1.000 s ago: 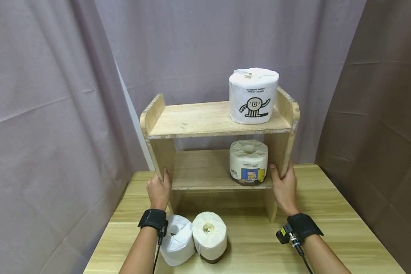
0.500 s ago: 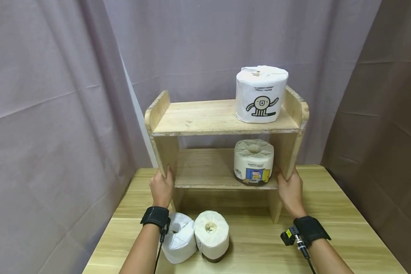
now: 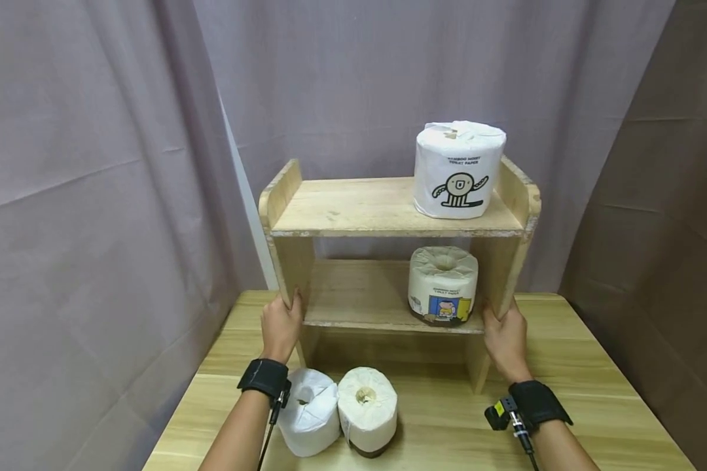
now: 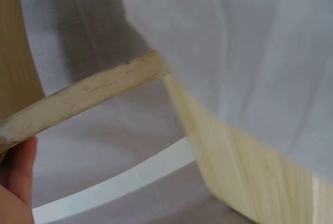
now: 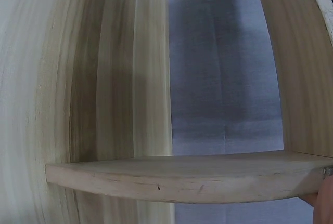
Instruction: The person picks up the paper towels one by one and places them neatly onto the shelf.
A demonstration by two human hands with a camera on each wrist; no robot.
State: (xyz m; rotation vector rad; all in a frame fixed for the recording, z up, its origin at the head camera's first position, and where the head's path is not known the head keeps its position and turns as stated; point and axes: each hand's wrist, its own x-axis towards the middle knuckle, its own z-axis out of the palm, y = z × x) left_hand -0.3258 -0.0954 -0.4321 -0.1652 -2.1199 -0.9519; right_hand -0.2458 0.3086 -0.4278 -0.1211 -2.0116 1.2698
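Note:
A small two-tier wooden shelf (image 3: 359, 291) stands on the table in the head view. My left hand (image 3: 281, 327) grips its left side panel near the lower board, and my right hand (image 3: 505, 337) grips the right panel at a similar height. On the top board, at the right, sits a white wrapped toilet paper roll (image 3: 459, 171) with a cartoon figure. Below it, a cream toilet paper roll (image 3: 444, 286) rests on the lower board near my right thumb. Each wrist view shows only some fingers (image 4: 20, 174) at the edge of a wooden panel.
A white toilet paper roll (image 3: 309, 413) and a cream toilet paper roll (image 3: 368, 411) stand side by side on the wooden table (image 3: 442, 432), in front of the shelf. The white one is next to my left wrist. Grey curtains (image 3: 342, 78) hang around the table.
The head view has shifted, so the scene appears farther right. My right thumb has moved lower along the inside of the right panel. Both hands keep holding the shelf; the rolls keep their places.

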